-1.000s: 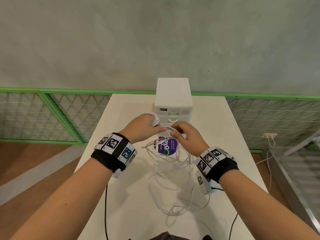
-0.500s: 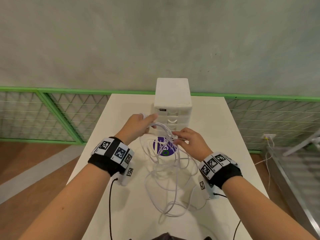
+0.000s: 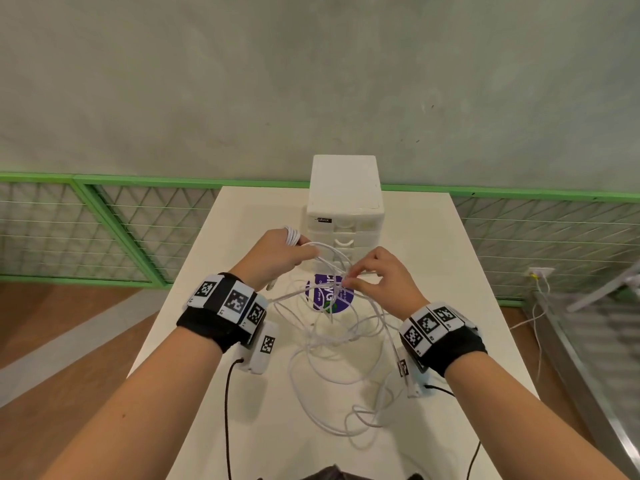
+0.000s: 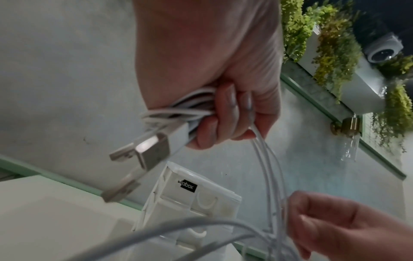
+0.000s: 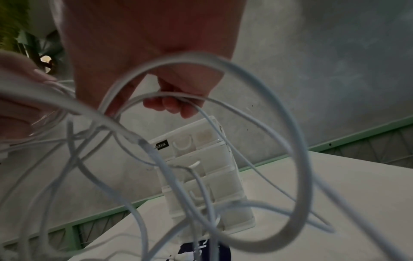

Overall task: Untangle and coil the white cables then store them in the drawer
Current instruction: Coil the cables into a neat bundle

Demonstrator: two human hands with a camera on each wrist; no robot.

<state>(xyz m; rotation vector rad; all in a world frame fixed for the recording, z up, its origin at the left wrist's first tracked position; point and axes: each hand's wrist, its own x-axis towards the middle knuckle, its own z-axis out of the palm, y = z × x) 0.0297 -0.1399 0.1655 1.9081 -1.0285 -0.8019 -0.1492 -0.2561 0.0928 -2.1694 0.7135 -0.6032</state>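
Observation:
Thin white cables [image 3: 332, 344] hang tangled between my hands and lie in loose loops on the white table [image 3: 450, 278]. My left hand [image 3: 277, 254] grips a coiled bundle of cable [image 4: 190, 107], and two metal plugs [image 4: 143, 150] stick out below its fingers. Just to its right, my right hand [image 3: 377, 277] pinches several strands [image 5: 174, 96] above the tangle. A small white drawer unit [image 3: 344, 202] stands behind both hands, with all visible drawers closed.
A purple round sticker [image 3: 329, 294] lies on the table under the cables. A green-framed wire railing [image 3: 104, 230] runs behind the table below a grey wall. Black wrist-camera leads [image 3: 227, 410] trail over the table's near end.
Both hands have drifted apart and then closed in again, the left lifting its coil toward the drawer unit. The right hand shifted its pinch along the strands, pulling more cable off the table.

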